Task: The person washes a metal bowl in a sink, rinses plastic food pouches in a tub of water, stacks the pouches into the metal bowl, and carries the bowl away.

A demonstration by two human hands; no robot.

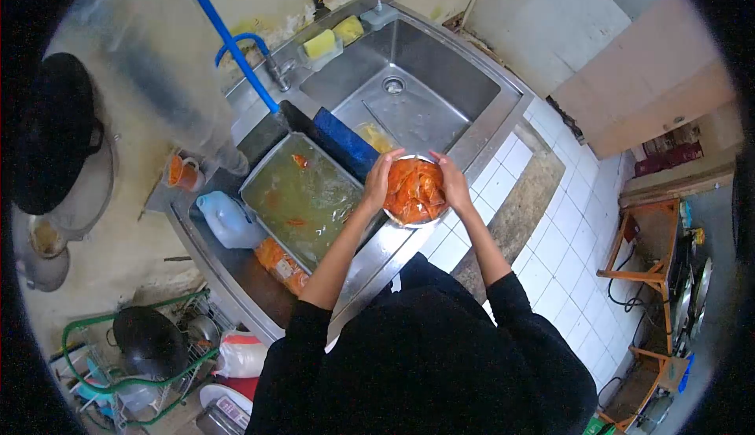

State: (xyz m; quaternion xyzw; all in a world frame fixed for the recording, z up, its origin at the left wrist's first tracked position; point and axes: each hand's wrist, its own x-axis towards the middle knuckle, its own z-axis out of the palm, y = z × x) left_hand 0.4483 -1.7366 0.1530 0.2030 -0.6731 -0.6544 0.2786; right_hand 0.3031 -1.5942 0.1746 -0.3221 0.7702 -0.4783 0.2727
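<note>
A round metal bowl point(407, 224) is held between my two hands over the sink's front edge. Glossy orange-red pieces of food point(414, 189) fill it; their exact kind I cannot make out. My left hand point(379, 181) grips the bowl's left side, and my right hand point(454, 184) curls around its right side. Just left of the bowl, a rectangular tub point(303, 191) holds cloudy greenish water with a few orange bits floating in it. A dark blue block-like object point(346, 144) stands between the tub and the sink basin.
The steel sink basin point(440, 81) has a drain and something yellowish inside. Beyond the tub are a blue faucet hose point(236, 46), yellow sponges point(320, 44) and a light-blue jug point(229, 219). An orange packet point(281, 266) lies beside the tub. A dish rack point(130, 384) stands lower left.
</note>
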